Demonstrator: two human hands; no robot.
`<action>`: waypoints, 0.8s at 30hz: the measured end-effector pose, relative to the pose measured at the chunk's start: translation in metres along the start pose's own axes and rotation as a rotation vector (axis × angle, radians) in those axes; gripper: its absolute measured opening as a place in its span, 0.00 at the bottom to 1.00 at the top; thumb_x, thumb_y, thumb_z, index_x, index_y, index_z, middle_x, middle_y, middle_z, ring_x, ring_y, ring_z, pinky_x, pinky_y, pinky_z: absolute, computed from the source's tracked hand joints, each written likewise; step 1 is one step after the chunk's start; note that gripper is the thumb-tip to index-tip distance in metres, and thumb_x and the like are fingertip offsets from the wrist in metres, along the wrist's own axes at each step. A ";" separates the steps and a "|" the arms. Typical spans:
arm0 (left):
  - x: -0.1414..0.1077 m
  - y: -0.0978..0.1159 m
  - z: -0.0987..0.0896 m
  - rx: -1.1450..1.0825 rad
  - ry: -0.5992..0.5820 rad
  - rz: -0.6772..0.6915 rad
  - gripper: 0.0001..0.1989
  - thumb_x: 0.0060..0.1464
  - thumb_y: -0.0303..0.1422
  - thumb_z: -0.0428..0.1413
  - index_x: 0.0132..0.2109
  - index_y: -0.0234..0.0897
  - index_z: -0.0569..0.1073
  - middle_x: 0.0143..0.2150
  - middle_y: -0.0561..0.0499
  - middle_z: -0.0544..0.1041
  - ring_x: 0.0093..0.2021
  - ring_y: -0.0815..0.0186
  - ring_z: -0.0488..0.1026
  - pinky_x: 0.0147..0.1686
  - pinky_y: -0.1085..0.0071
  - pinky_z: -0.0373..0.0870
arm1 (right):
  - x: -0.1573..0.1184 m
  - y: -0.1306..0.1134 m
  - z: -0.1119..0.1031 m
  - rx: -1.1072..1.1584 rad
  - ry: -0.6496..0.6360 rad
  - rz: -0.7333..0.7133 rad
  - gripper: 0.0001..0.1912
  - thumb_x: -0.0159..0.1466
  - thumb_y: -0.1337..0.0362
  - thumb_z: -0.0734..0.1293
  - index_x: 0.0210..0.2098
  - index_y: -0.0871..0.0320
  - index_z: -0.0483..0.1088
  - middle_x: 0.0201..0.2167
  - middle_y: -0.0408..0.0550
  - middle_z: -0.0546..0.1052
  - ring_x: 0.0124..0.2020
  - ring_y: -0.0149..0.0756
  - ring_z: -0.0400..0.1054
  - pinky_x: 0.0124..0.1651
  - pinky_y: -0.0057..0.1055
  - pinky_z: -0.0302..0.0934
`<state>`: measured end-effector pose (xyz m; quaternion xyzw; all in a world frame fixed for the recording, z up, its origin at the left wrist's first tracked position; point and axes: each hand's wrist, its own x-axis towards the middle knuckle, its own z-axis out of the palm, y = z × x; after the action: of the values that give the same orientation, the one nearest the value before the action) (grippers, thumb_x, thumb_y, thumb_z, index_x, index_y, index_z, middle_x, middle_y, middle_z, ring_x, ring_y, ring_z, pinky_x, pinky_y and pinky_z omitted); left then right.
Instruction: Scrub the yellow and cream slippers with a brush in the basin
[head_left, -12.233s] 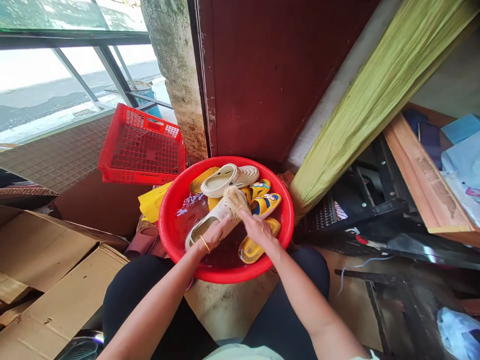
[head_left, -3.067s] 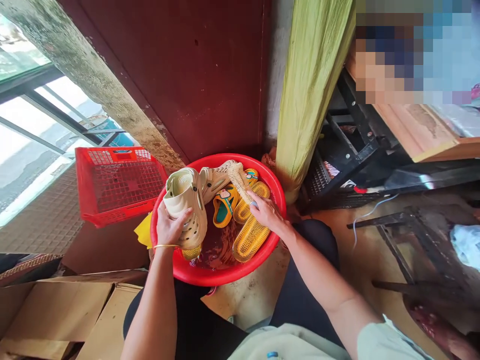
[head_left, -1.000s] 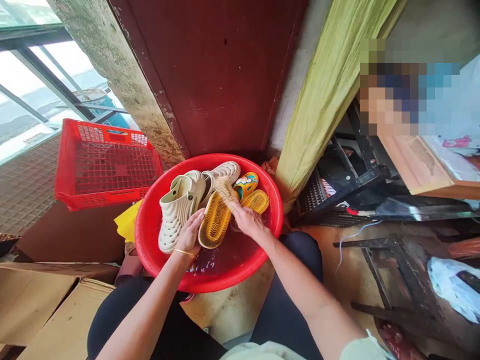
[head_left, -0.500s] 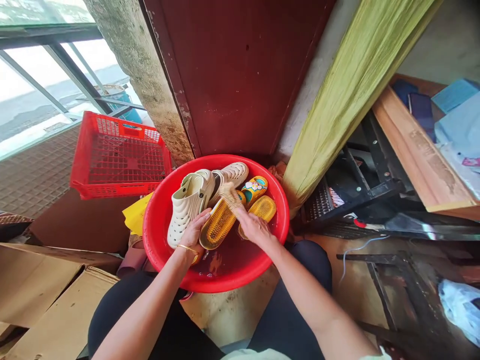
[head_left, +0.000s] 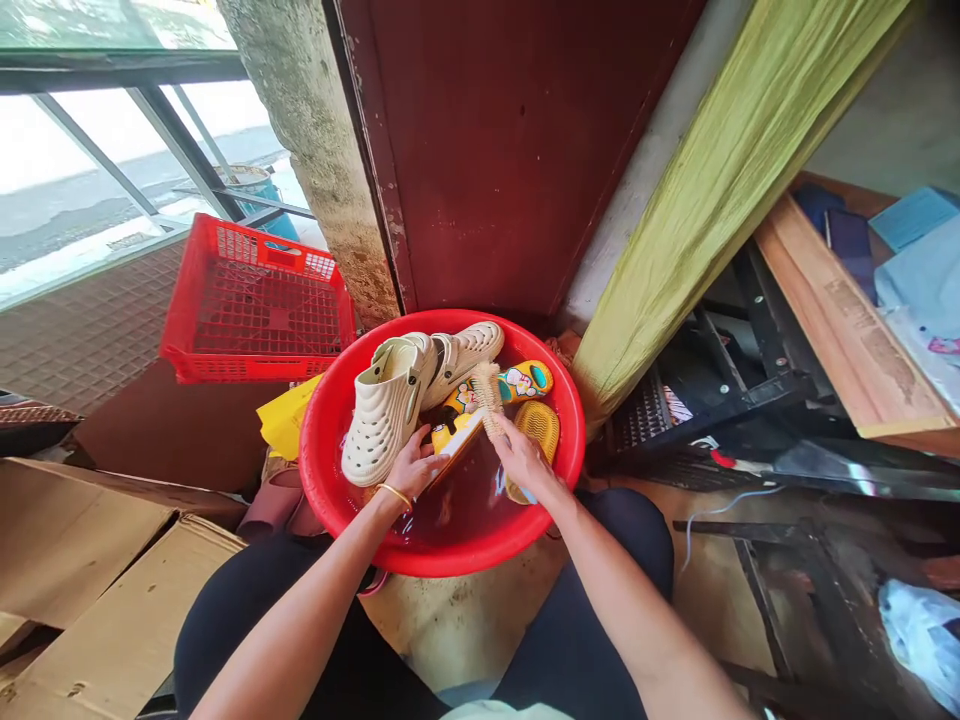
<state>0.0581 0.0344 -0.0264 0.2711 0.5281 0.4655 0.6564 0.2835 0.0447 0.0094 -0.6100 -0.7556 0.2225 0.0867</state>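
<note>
A red basin [head_left: 442, 562] with water in it stands between my knees. Over the water my left hand [head_left: 411, 468] grips a yellow slipper [head_left: 457, 432], tilted so its pale side edge faces up. My right hand [head_left: 523, 462] is closed on a scrub brush [head_left: 487, 398], whose bristles are at the far end of that slipper. White clogs [head_left: 382, 425] rest at the basin's left and back. Farther right lie another yellow slipper with a cartoon figure [head_left: 527, 381] and one sole-up [head_left: 538, 430].
A red plastic crate [head_left: 259, 310] sits behind the basin on the left. Cardboard boxes [head_left: 82, 550] are at my left. Ahead stand a dark red door [head_left: 517, 160] and a green curtain [head_left: 705, 200]; a wooden drawer [head_left: 832, 310] is at the right.
The held slipper has turned from sole-up onto its edge. The brush, once lying across the slipper's sole, now stands more upright near its far end. The view has shifted slightly.
</note>
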 end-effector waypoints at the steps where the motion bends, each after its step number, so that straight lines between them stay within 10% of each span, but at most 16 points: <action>1: 0.003 -0.001 0.000 -0.017 0.009 -0.001 0.56 0.34 0.27 0.72 0.71 0.30 0.58 0.40 0.45 0.82 0.39 0.59 0.79 0.41 0.66 0.73 | -0.008 -0.007 0.002 -0.042 -0.014 -0.034 0.29 0.75 0.62 0.56 0.75 0.50 0.55 0.59 0.53 0.78 0.55 0.41 0.75 0.57 0.34 0.67; 7: 0.000 -0.002 0.009 -0.040 -0.135 0.148 0.39 0.36 0.29 0.72 0.59 0.35 0.72 0.45 0.45 0.82 0.49 0.54 0.79 0.51 0.62 0.73 | -0.032 -0.019 0.001 -0.276 -0.140 -0.132 0.30 0.75 0.59 0.56 0.75 0.40 0.53 0.48 0.53 0.82 0.42 0.44 0.79 0.47 0.37 0.71; 11: -0.010 0.001 0.012 0.056 -0.085 0.143 0.42 0.41 0.27 0.69 0.65 0.39 0.70 0.38 0.49 0.82 0.47 0.54 0.79 0.48 0.63 0.74 | -0.012 -0.004 -0.017 -0.280 -0.073 0.069 0.30 0.75 0.64 0.54 0.75 0.50 0.55 0.48 0.55 0.82 0.46 0.43 0.78 0.50 0.37 0.70; 17: -0.020 0.008 0.016 0.165 -0.027 0.199 0.45 0.42 0.31 0.69 0.69 0.43 0.67 0.43 0.47 0.83 0.52 0.49 0.79 0.48 0.62 0.74 | -0.031 -0.015 -0.010 -0.201 -0.151 -0.114 0.30 0.75 0.60 0.57 0.75 0.41 0.53 0.51 0.50 0.82 0.46 0.41 0.78 0.49 0.34 0.69; 24: -0.032 0.012 0.021 0.399 0.014 0.301 0.46 0.42 0.31 0.69 0.69 0.39 0.66 0.38 0.48 0.83 0.45 0.52 0.80 0.49 0.65 0.71 | -0.013 0.001 -0.028 -0.224 -0.138 0.081 0.31 0.74 0.65 0.57 0.75 0.50 0.54 0.51 0.54 0.83 0.51 0.43 0.77 0.54 0.36 0.67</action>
<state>0.0739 0.0135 0.0047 0.4678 0.5679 0.4462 0.5096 0.2990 0.0391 0.0358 -0.6290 -0.7547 0.1814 -0.0433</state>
